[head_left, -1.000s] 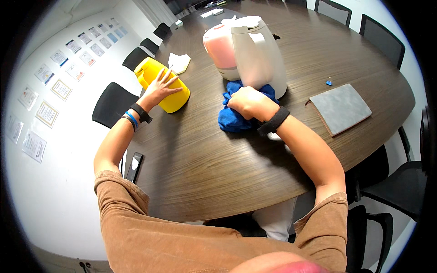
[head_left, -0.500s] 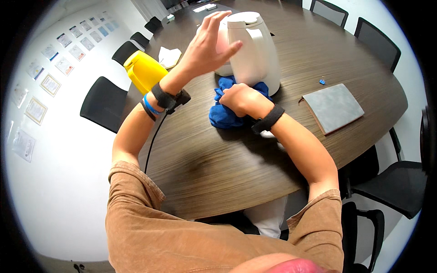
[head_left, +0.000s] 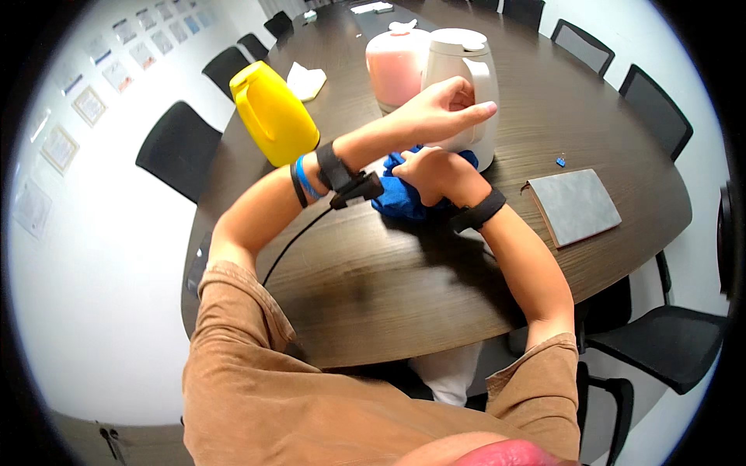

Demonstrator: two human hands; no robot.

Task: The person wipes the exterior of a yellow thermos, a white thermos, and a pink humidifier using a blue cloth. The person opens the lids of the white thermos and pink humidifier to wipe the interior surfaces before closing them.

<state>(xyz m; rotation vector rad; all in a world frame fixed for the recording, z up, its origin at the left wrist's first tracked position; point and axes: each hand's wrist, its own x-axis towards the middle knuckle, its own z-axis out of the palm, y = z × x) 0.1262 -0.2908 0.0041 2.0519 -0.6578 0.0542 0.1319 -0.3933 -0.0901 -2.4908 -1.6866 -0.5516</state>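
Note:
A white pitcher-shaped jug (head_left: 457,56) with a side handle stands upright on the table. My left hand (head_left: 439,113) crosses in front of it, beside the handle. Its thumb stretches over the handle's lower part, apart from the bent fingers; no closed grip shows. Bunched against the jug's base lies a blue cloth (head_left: 400,198), with my right hand (head_left: 439,175) closed on it and pressing it near the jug's lower body. Part of the cloth is hidden under that hand. Behind the jug, to its left, is a rounded pink and white container (head_left: 392,66).
A yellow jug (head_left: 272,113) stands at the left, with white paper (head_left: 305,81) beyond it. On the right are a grey notebook (head_left: 576,208) and a small blue item (head_left: 560,162). Black chairs (head_left: 183,144) surround the wooden table (head_left: 350,311). A black cable (head_left: 299,241) hangs from my left wrist.
My left hand has moved right and down, from the jug's upper left side to its handle. The view has shifted, uncovering the pink container. My right hand stays on the cloth.

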